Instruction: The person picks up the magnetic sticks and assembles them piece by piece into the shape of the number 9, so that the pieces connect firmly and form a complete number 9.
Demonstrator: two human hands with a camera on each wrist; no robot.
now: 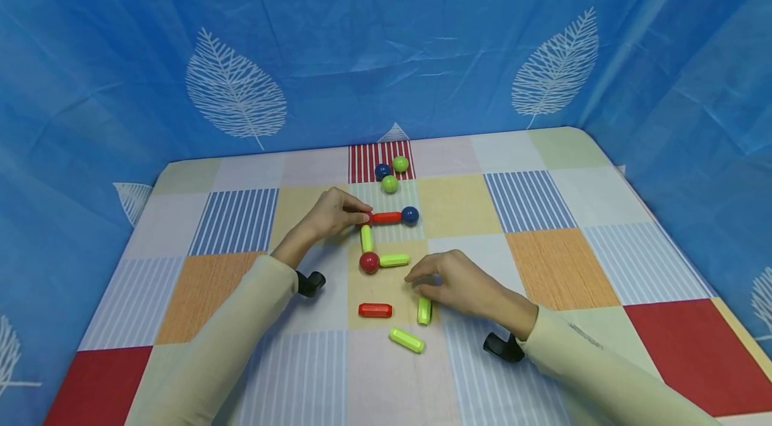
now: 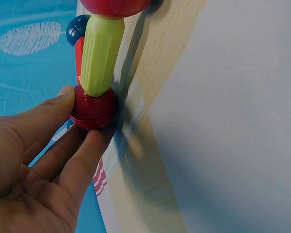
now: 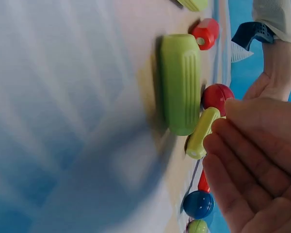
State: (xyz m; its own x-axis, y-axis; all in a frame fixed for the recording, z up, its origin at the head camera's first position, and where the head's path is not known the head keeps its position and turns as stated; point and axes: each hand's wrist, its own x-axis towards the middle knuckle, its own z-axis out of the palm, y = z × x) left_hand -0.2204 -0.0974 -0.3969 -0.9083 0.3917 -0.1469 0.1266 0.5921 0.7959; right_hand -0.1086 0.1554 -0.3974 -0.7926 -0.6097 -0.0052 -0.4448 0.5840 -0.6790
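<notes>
Red ball (image 2: pixel 93 109), at the red rod's (image 1: pixel 388 218) left end, sat pinched in the left hand (image 1: pixel 333 215), a joining step, I judged remotely, while the right hand (image 1: pixel 456 283), loose-fingered and empty, hung near a lime rod (image 1: pixel 425 312), likely needing a light grasp next.

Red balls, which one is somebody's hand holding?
The red ball farther back: the left hand pinches it. The other red ball, nearer the front, has no fingers on it.

In L wrist cam, upper red ball (image 2: pixel 115 6) cut off, red rod (image 2: pixel 78 56) pt. hidden by green rod (image 2: pixel 102 56).
</notes>
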